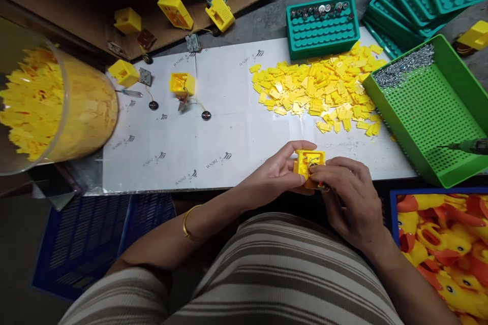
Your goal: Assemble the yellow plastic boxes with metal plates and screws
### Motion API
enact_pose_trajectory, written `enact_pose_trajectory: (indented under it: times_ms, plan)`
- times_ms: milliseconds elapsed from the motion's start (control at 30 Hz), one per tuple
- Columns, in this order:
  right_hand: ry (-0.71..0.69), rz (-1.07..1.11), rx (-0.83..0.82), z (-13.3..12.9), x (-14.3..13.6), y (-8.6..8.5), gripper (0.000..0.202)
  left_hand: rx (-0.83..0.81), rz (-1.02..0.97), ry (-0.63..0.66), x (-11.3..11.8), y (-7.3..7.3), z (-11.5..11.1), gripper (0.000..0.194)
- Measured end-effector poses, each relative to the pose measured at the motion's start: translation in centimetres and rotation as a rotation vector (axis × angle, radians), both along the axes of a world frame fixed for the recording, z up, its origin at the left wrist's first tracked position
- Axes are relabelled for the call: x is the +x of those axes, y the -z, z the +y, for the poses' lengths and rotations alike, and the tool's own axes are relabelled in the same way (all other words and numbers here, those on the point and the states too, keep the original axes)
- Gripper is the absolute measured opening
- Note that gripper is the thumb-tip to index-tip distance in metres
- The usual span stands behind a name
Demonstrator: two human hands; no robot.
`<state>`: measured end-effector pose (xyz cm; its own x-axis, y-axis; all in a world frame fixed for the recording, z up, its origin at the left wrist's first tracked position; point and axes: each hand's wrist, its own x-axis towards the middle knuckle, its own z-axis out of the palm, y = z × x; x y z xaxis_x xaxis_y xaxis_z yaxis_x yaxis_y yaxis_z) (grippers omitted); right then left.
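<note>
Near the front edge of the white work surface, my left hand is closed around a small yellow box-shaped housing whose open side faces up. Thin wires show inside it. My right hand reaches in from the right, with its fingertips bent over the housing; a small reddish part shows under them, and what they pinch is too hidden to name. Further left on the surface, another yellow housing lies with a brown board and a round black part on wires. Small yellow plates are heaped beyond my hands.
A green basket with screws and a screwdriver tip over it is at right, above a crate of toy ducks. Teal trays stand behind the heap. A clear tub and cardboard box are at left and back.
</note>
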<state>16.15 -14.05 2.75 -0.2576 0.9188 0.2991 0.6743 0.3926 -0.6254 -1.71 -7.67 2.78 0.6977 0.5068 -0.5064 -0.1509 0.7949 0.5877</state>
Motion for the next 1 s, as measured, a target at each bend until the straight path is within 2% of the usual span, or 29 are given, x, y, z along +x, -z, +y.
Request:
enact_pose_trajectory:
  times_ms: [100,267,367,467,633,700,833,1000]
  plan:
    - [0.038,-0.006,0.012,-0.1,0.1,-0.1,0.027,0.033,-0.002,0.021,0.0,-0.4,0.0,0.047]
    - [-0.006,0.052,-0.135,0.3,0.2,-0.3,0.024,0.08,0.058,0.049,0.2,-0.8,0.0,0.046]
    - [-0.029,0.074,-0.179,0.6,0.3,-0.3,0.024,0.119,0.092,0.055,0.4,-0.7,0.1,0.043]
    - [0.009,0.073,-0.154,0.7,0.3,-0.3,0.028,0.163,0.148,0.062,0.6,-0.5,-0.1,0.04]
    - [-0.018,0.118,-0.19,0.5,0.2,-0.4,0.025,0.253,0.283,0.016,1.1,-0.2,-0.4,0.038]
    - [-0.031,0.15,-0.212,0.5,0.3,-0.5,0.03,0.212,0.247,0.021,1.2,-0.3,-0.4,0.039]
    - [-0.043,0.147,-0.244,0.6,0.5,-0.5,0.038,0.009,0.079,0.023,0.9,-0.6,-0.1,0.045]
    - [-0.036,0.094,-0.271,1.4,0.4,-0.6,0.031,-0.093,0.048,0.034,0.4,-0.7,0.0,0.05]
